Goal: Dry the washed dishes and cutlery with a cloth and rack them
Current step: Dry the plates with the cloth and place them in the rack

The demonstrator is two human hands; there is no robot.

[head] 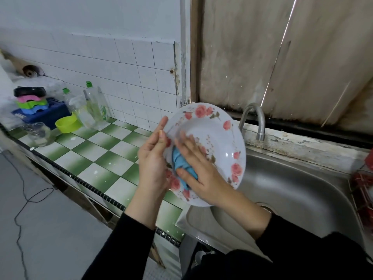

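Note:
A white plate point(218, 138) with pink roses round its rim is held tilted on edge over the left end of the sink. My left hand point(152, 158) supports its left rim, thumb lying on the front and fingers straight behind. My right hand point(198, 168) presses a crumpled blue cloth point(180, 162) flat against the plate's face, fingers straight and spread. Most of the cloth is hidden under that palm.
A steel sink point(292, 188) with a curved tap point(256, 120) lies below and right. A red rack point(363, 190) shows at the right edge. On the green-and-white tiled counter point(96, 156) stand bottles point(94, 106), a green bowl point(66, 123), a glass jar point(39, 133) and a blue crate point(40, 114).

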